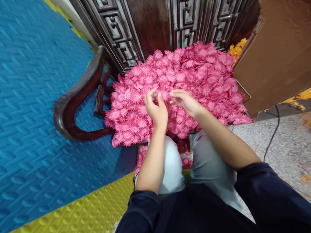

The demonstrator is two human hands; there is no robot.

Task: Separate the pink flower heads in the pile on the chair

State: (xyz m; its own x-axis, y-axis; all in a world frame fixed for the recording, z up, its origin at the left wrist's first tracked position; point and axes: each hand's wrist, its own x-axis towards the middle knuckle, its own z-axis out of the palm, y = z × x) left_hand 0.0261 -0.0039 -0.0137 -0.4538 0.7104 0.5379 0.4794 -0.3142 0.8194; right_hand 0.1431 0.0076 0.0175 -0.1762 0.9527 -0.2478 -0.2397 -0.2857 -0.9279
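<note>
Two bare hands meet above a seat piled with pink flowers

The left hand [156, 108] and the right hand [186, 101] hang over the middle of the seat, a little toward its front edge, fingertips facing with a narrow gap. A single pink flower [164, 94] shows in that gap, close by the left thumb. Neither hand is clenched: the left curls with its thumb apart, the right bends its fingers loosely. Whether either pinches the flower, or it simply lies in the pile behind, I cannot tell from where I stand.

The heap of pink flowers [209, 81] covers the wooden seat from the carved backrest [153, 29] to the front edge, probably so that everything is within easy reach. The backrest seems to stop the heap along the rear edge; at the left edge, beside the curved armrest [70, 100], flowers overhang. The knees [173, 158] sit right up against the front edge, which likely lets the forearms come in short and low. Below that edge lie more pink flowers [186, 161], perhaps spilled. Near the right edge stands a cardboard box [272, 61], with orange flowers [238, 48] showing behind its side.
</note>
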